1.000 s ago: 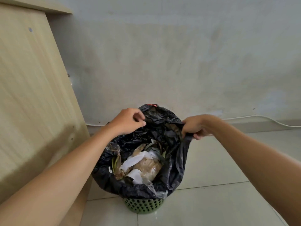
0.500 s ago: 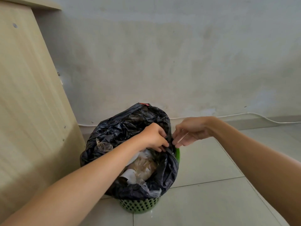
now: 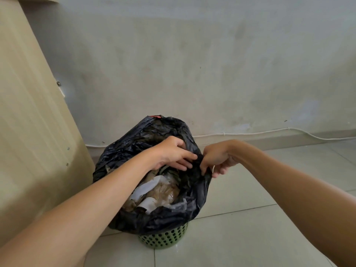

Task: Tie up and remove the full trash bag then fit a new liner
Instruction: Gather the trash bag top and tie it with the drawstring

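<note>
A black trash bag [image 3: 134, 147] stuffed with paper and brown waste sits in a small green perforated bin [image 3: 163, 239] on the floor. Its mouth still gapes toward me, showing white paper [image 3: 146, 189]. My left hand [image 3: 171, 153] reaches across the opening and touches the bag's right rim, fingers stretched out. My right hand [image 3: 217, 157] pinches that same black rim from the right side, close to my left fingertips. A red strip [image 3: 156, 116] shows at the bag's far top.
A beige wooden cabinet side [image 3: 34, 132] stands close on the left of the bin. A grey wall [image 3: 192, 64] is behind, with a white cable [image 3: 269, 132] along its base. Pale floor tiles [image 3: 250, 228] spread to the right and front.
My left hand left the bag's far-left rim and crossed over the opening to the right rim, beside my right hand. The bag's left side slumped down.
</note>
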